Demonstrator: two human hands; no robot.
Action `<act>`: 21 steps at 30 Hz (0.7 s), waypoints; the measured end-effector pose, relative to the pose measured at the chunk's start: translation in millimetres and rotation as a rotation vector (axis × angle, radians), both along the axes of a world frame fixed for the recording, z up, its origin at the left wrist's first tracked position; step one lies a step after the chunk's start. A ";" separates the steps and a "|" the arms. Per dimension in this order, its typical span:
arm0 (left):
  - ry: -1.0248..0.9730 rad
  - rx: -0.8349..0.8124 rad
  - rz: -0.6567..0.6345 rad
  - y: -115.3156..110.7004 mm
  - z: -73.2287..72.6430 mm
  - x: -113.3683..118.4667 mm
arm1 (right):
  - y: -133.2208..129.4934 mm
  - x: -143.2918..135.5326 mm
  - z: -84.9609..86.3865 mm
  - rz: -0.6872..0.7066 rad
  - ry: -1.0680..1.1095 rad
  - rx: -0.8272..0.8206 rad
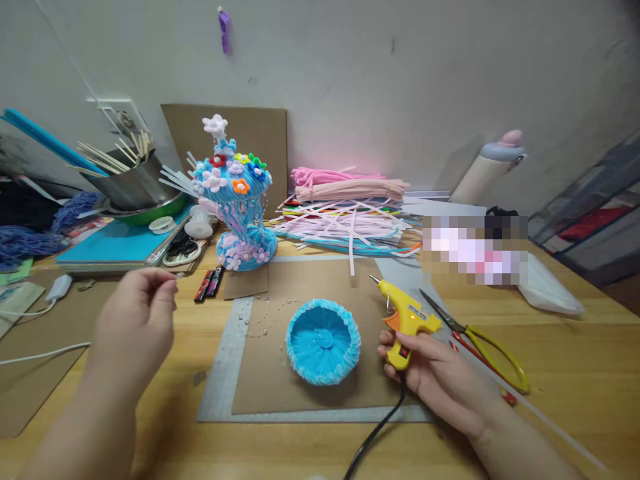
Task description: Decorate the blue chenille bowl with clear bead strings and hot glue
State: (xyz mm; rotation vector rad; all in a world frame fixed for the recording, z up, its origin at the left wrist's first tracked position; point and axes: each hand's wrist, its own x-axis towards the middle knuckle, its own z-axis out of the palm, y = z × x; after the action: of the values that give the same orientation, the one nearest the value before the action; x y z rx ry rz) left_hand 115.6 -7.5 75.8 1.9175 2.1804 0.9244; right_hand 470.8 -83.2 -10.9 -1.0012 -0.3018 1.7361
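My right hand (pixel 435 367) is wrapped round the handle of a yellow hot glue gun (pixel 411 319). Its nozzle points up and to the left, and a black cord (pixel 377 430) runs from the handle's base. On the left, my left hand (pixel 143 307) is raised in a pinch; a tiny pale thing shows by the fingertips, too small to name. Between the hands a fuzzy blue bowl-shaped piece (pixel 324 341) lies hollow side up on brown cardboard (pixel 270 383). A thin strand of clear beads (pixel 265 332) lies beside it.
A blue flower-covered pipe-cleaner ornament (pixel 233 193) stands behind. Bundled pipe cleaners (pixel 350 213) lie against the wall. Scissors (pixel 480 343) rest right of the glue gun. At left are a metal pot of sticks (pixel 135 180) and a white charger (pixel 61 288); a bottle (pixel 483 170) leans at right.
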 end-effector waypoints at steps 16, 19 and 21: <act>-0.445 -0.239 -0.186 33.1 -76.3 14.7 | 10.9 2.2 8.5 0.452 -0.406 -0.143; -0.420 -0.219 -0.210 44.2 -82.2 20.9 | 17.9 7.7 6.2 0.600 -0.695 -0.169; -0.373 -0.209 -0.237 48.3 -87.5 24.5 | 22.6 10.7 1.4 0.667 -0.885 -0.185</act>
State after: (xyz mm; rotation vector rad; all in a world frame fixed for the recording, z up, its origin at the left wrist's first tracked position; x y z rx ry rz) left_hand 140.1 40.8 -11.7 1.6985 1.7243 0.8867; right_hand 481.4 -60.6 -9.5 -1.9376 -1.1574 1.7963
